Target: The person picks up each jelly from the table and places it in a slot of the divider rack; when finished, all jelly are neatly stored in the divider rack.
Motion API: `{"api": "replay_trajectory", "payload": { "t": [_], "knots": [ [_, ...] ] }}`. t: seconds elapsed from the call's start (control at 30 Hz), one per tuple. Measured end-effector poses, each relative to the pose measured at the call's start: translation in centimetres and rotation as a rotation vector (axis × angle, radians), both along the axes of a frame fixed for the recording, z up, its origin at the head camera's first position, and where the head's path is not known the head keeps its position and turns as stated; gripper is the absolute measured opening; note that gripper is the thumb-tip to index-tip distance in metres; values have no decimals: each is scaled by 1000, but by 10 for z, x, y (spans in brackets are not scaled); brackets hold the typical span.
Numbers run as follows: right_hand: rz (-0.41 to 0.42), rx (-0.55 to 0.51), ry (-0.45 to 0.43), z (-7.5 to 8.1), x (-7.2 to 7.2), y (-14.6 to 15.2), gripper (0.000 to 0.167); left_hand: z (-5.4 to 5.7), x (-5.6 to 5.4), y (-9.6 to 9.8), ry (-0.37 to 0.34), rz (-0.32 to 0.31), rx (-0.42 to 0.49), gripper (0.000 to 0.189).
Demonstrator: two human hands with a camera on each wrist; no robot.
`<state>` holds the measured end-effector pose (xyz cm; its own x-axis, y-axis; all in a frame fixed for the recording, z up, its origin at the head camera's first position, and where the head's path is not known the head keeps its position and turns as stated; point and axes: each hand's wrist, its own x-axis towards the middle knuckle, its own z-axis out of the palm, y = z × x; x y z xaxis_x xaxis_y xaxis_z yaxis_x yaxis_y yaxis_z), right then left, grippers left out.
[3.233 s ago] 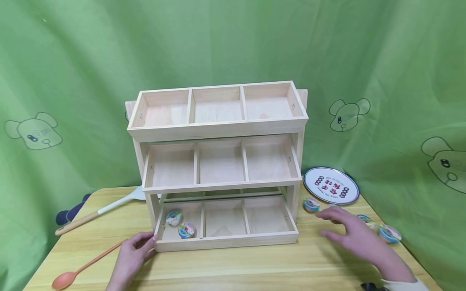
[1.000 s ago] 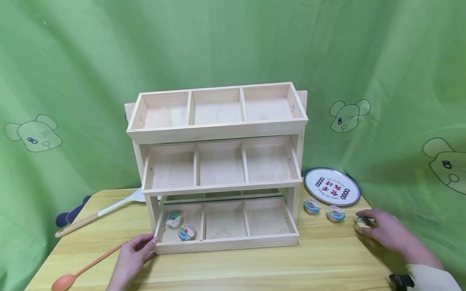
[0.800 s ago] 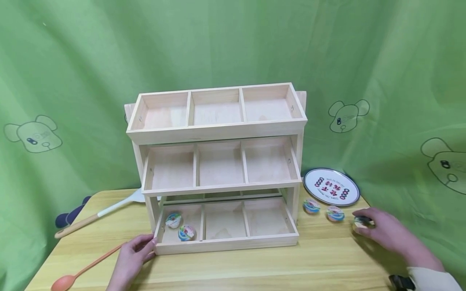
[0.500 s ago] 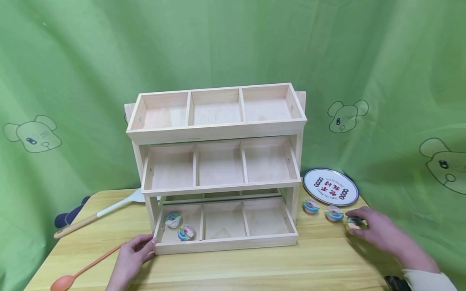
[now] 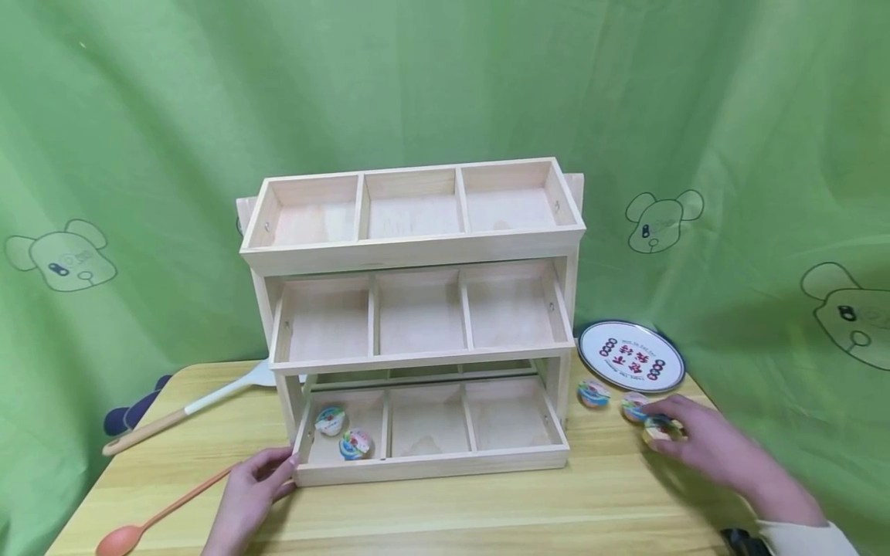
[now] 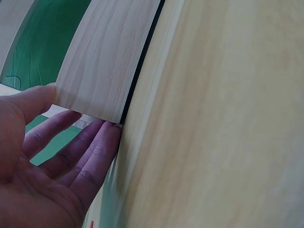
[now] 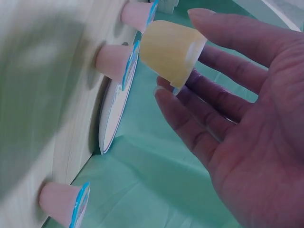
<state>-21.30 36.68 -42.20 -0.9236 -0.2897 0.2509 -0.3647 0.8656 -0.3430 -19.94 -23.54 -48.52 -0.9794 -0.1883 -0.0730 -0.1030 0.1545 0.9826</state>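
My left hand (image 5: pixel 252 494) grips the left end of the bottom tray (image 5: pixel 445 465) of a three-tier wooden rack; the left wrist view shows thumb and fingertips at the corners of the tray end (image 6: pixel 102 61). My right hand (image 5: pixel 716 448) pinches a yellow jelly cup (image 7: pixel 171 52) over the table, right of the rack. Beside that hand stand a jelly cup (image 5: pixel 634 406), partly covered by the fingers, and another jelly cup (image 5: pixel 594 394). A pink jelly cup (image 7: pixel 61 203) shows low in the right wrist view. Two jelly cups (image 5: pixel 330 421) lie in the bottom tray's left compartment.
A white plate (image 5: pixel 633 357) with red characters lies at the back right. On the left are a white spatula (image 5: pixel 215 392) with a wooden handle and an orange spoon (image 5: pixel 121 539). Green curtain (image 5: pixel 417 77) surrounds the table (image 5: pixel 501 517).
My right hand went right, took hold of the yellow jelly cup, and has since carried it leftward towards the other cups. My left hand has stayed on the tray.
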Motion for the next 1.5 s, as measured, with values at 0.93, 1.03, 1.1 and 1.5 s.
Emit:
{"api": "replay_trajectory", "payload": {
  "t": [0.93, 1.03, 1.1, 1.5],
  "knots": [
    [45, 12, -5, 4, 12, -35, 45, 1, -1, 1, -4, -1, -10, 32],
    [67, 14, 6, 6, 12, -40, 44, 1, 1, 1, 1, -2, -18, 32],
    [73, 21, 9, 8, 13, -43, 43, 2, 1, 0, 6, -3, -21, 33],
    [123, 54, 49, 16, 16, -58, 41, 1, 0, -1, -5, -8, -28, 32]
  ]
}}
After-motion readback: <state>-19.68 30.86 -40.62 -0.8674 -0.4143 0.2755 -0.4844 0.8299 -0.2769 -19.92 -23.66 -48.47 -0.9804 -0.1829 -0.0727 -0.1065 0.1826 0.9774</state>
